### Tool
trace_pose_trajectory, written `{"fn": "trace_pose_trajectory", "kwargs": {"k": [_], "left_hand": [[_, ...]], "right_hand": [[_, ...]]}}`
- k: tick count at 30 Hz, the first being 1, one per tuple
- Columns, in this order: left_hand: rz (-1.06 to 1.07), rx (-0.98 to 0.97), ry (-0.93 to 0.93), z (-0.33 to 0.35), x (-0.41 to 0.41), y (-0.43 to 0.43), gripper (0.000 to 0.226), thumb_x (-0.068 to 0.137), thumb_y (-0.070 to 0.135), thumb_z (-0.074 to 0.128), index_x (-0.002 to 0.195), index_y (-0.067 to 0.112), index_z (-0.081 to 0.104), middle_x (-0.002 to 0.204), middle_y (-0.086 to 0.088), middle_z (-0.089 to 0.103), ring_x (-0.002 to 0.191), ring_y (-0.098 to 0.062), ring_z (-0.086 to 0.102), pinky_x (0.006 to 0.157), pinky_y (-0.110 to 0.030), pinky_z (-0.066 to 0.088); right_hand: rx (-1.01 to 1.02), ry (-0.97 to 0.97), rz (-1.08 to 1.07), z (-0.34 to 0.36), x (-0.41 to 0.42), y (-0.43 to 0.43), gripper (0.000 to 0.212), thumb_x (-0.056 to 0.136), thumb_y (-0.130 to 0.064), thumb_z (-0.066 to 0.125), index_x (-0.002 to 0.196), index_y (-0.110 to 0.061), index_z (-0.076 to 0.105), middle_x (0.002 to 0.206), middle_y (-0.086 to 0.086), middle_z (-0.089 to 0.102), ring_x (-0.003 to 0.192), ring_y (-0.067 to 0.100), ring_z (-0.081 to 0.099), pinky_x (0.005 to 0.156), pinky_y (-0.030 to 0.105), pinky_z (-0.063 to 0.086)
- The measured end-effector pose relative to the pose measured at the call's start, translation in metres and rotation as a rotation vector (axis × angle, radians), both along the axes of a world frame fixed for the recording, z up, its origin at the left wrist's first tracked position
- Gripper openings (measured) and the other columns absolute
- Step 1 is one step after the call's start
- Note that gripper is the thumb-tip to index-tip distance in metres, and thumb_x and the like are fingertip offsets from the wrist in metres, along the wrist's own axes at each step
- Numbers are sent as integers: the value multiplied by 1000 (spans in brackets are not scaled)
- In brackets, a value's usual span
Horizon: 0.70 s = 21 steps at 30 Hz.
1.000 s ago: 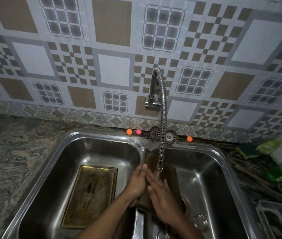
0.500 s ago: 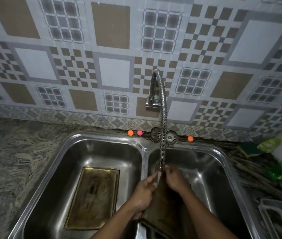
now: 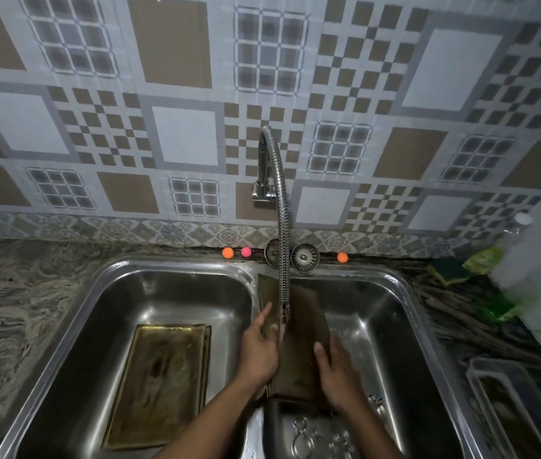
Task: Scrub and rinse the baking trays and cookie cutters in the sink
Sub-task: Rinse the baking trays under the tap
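Two hands: left hand (image 3: pixel 259 346) and right hand (image 3: pixel 335 369) now clasp opposite side edges of tilted baking tray (image 3: pixel 299 339); half a second ago they met at its top.
Tray position: right basin, under running faucet (image 3: pixel 282 246).
Meaning: rinsing continues.
Second tray (image 3: pixel 160 382): left basin, unwashed.
Cookie cutters (image 3: pixel 305 435): right basin floor.

Two bare forearms are showing from the near edge, with no sleeves covering them up to where the picture is cutting them off. The left hand (image 3: pixel 259 351) is wearing no glove, ring or band that can be made out. The right hand (image 3: pixel 337 376) is likewise going uncovered, its wrist carrying no watch or bracelet. Short, unpainted nails are showing on the thumbs. Dim light is blurring finer detail.
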<state>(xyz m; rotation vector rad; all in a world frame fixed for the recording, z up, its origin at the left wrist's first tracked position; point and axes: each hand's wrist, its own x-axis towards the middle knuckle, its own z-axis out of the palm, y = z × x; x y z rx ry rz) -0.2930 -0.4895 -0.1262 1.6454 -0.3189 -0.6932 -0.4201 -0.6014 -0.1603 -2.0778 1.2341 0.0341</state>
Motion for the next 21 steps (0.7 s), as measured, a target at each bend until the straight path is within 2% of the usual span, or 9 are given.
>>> {"fn": "trace_pose_trajectory", "kwargs": {"k": [3,6,9,12,14,15,16,18,21], "left_hand": [[-43,8,24,0,-4,1,37,97,27,49,132,38,53,127,2,65,116,-17,62,101,-44,50],[-74,1,21,10,-12,-1,20,101,9,45,104,16,64,96,1,70,88,1,65,83,-17,51],[-120,-29,-11,10,-19,0,26,103,6,40,89,15,59,83,1,65,74,-1,60,69,-13,46],[-133,-73,-18,5,-13,1,21,103,10,42,109,17,60,100,2,69,92,-10,62,79,-19,49],[-138,-92,-89,2,-6,-1,49,99,23,44,146,22,35,135,7,57,124,-6,53,106,-24,41],[-139,-80,-83,3,-5,-1,61,95,28,45,152,26,22,143,7,51,131,-6,48,113,-29,36],[-132,-82,-47,3,-6,-4,62,94,30,47,152,27,23,144,4,51,132,-7,47,115,-35,34],[-119,-118,14,6,-10,-14,36,100,25,48,136,26,50,132,3,62,125,-7,55,114,-38,37],[-304,-47,-67,11,-23,-26,29,98,26,46,120,30,65,129,6,63,123,-6,55,113,-38,38]], "right_hand": [[-38,23,60,9,9,-3,78,89,-71,8,154,-28,10,162,-7,4,150,19,1,120,50,3],[-72,-158,291,31,37,14,53,104,-41,20,154,-29,8,156,-19,-6,148,8,-8,121,44,-1],[-47,-297,343,35,67,4,49,105,-25,23,153,-27,18,159,-16,8,146,4,-2,120,44,1],[-12,-236,111,30,87,-31,49,105,-32,28,151,-19,28,160,0,21,148,20,15,120,38,15],[78,-178,-40,27,90,-42,54,104,-39,27,151,-12,27,160,7,20,148,25,15,120,37,13],[116,-182,-49,28,89,-37,57,104,-41,27,151,-11,25,160,8,18,148,24,14,121,37,11],[169,-243,-38,31,87,-28,59,103,-45,27,151,-11,26,160,7,20,148,22,15,121,36,11],[425,-470,-79,40,75,0,69,94,-63,35,143,-15,46,149,7,43,140,20,36,119,41,22],[888,-771,-351,55,43,15,67,85,-67,51,110,-7,70,107,16,70,105,29,65,100,47,47]]}}
